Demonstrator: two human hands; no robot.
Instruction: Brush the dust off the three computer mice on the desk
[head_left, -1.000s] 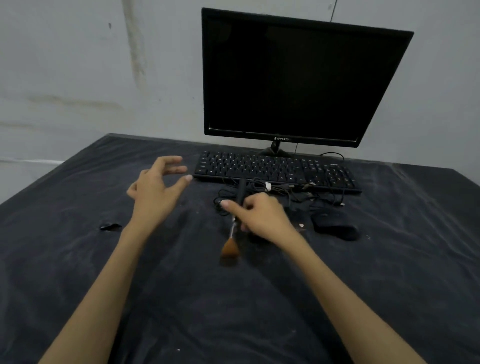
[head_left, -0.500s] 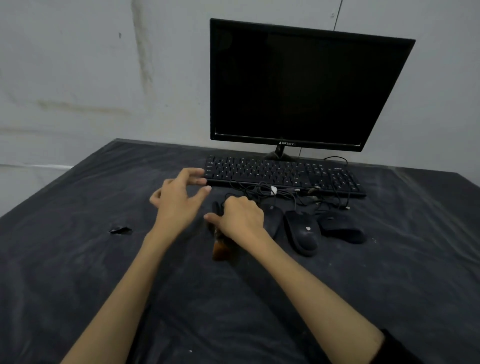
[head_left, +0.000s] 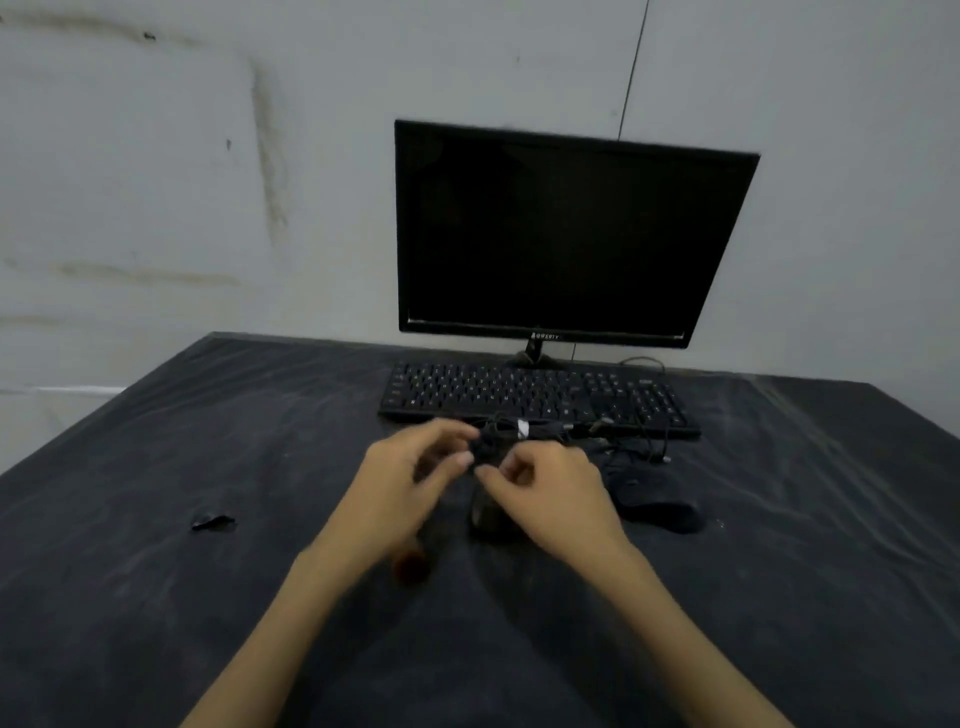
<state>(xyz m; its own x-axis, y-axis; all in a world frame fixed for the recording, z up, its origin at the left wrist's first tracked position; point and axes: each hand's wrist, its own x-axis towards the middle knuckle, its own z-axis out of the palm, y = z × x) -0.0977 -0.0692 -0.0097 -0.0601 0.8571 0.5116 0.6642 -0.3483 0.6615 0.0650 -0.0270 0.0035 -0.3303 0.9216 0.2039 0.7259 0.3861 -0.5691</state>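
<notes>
My left hand and my right hand hover close together, blurred, just in front of a bundled black cable. The brush lies under my left wrist, and only its brown bristle end shows. I cannot tell whether that hand grips the handle. My right hand's fingers are loosely curled, and I see nothing in them. One black mouse peeks out between my hands, partly covered by the right hand. A second black mouse sits to the right. The third mouse is hidden.
A black keyboard lies behind the hands, with a dark monitor on its stand beyond it against the wall. Loose cables trail in front of the keyboard's right half. A small dark scrap lies at the left on the black desk cover.
The brush has left my right hand's grip, and its bristles now show under my left wrist. Both hands have moved together toward the cable bundle. The camera has tilted upward.
</notes>
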